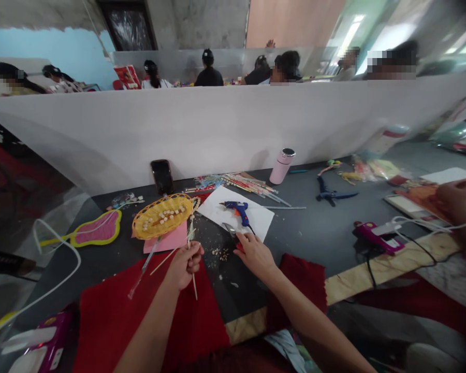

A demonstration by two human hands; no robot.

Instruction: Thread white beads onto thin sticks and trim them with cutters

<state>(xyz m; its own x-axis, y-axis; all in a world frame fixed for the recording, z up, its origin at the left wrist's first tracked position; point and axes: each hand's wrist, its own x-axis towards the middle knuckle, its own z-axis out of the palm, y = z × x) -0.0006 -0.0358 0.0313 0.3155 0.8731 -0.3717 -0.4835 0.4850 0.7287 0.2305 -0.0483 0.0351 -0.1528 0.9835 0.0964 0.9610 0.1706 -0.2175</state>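
My left hand [186,264] is closed round a thin pale stick [194,286], above the edge of a red cloth [147,305]. Fingers of my right hand [254,254] are wrapped round the red handle of a small metal tool [230,229], which looks like scissors or pliers. Its tip lies over the near left edge of a white sheet [213,203]. On that sheet rests a blue glue gun [238,211]. Small pale bits [220,254] are scattered between my hands. A yellow woven basket [136,224] with small pale pieces stands beyond my left hand.
A phone [162,177] leans on the white partition [202,124]. Thin sticks [252,187] and a pink bottle [282,167] stand or lie at the back. Blue pliers [330,194], a magenta power strip [378,238] and another person's hand [456,197] are to the right.
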